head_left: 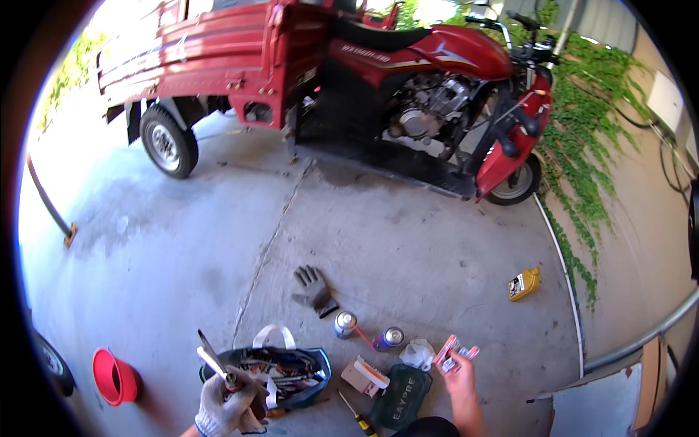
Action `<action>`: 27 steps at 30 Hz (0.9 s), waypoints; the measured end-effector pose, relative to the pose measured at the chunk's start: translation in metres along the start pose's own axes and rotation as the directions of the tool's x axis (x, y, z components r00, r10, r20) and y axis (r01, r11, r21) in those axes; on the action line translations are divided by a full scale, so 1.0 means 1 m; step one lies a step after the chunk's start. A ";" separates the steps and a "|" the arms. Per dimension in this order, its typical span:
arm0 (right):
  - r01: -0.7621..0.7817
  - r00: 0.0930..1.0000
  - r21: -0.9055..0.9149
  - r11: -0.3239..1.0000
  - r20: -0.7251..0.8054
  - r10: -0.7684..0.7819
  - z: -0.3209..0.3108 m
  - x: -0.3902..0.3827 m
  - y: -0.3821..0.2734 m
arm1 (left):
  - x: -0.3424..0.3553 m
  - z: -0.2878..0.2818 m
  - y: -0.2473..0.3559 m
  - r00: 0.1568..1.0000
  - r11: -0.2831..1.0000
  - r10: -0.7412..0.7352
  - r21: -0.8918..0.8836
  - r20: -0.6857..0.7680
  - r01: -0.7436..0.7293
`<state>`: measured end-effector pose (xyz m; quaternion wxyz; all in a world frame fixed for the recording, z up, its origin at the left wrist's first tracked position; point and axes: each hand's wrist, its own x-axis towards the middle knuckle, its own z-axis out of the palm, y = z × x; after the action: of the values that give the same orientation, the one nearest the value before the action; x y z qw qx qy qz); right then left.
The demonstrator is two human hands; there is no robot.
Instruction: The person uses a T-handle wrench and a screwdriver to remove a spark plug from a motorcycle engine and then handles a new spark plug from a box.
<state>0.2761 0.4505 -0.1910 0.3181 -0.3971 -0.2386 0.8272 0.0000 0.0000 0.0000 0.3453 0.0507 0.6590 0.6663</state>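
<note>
My left hand (233, 404), in a pale knit work glove, is closed round a metal hand tool (211, 358) with a bright, slim end pointing up and left; its exact kind is unclear. The hand is beside a dark tool bag (314, 393) with white handles, full of metal tools. My bare right hand (459, 373) pinches a small red-and-white package (453, 348), perhaps more than one piece. Near it lie a crumpled clear plastic bag (417, 355), a dark green tool case (403, 395), a cardboard box (364, 376) and a yellow-and-black screwdriver (362, 422).
Two spray cans (345, 325) stand past the boxes, near a grey glove (313, 291). A red bucket (116, 376) is at left, a yellow oil bottle (524, 284) at right. Beyond the concrete floor (378, 233) stands a red cargo tricycle (422, 109) by an ivy-covered wall.
</note>
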 end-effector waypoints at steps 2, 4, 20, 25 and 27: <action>0.018 0.997 -0.051 0.999 -0.075 -0.022 0.000 0.020 0.000 | 0.007 -0.004 0.002 1.000 1.000 -0.005 -0.020 0.031 0.005; 0.012 0.999 -0.030 0.999 -0.045 -0.014 0.004 0.040 -0.010 | -0.005 0.015 0.004 0.991 0.990 0.112 0.078 0.066 -0.117; 0.257 0.948 0.135 0.957 0.157 -0.277 0.181 0.319 -0.203 | -0.010 0.087 0.053 0.999 0.955 -0.025 0.297 0.027 0.016; 0.305 0.951 -0.118 0.945 -0.018 -0.309 0.208 0.284 -0.127 | -0.010 0.043 0.001 1.000 0.966 0.017 0.258 0.003 -0.017; 0.220 0.973 -0.141 0.965 0.097 -0.208 0.187 0.249 -0.082 | -0.009 0.034 -0.017 0.998 0.964 0.060 0.259 -0.007 -0.056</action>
<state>0.0321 0.6584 -0.1565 0.3646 -0.3577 -0.3547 0.7831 0.0311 0.0227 -0.0074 0.3113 0.1095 0.7412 0.5846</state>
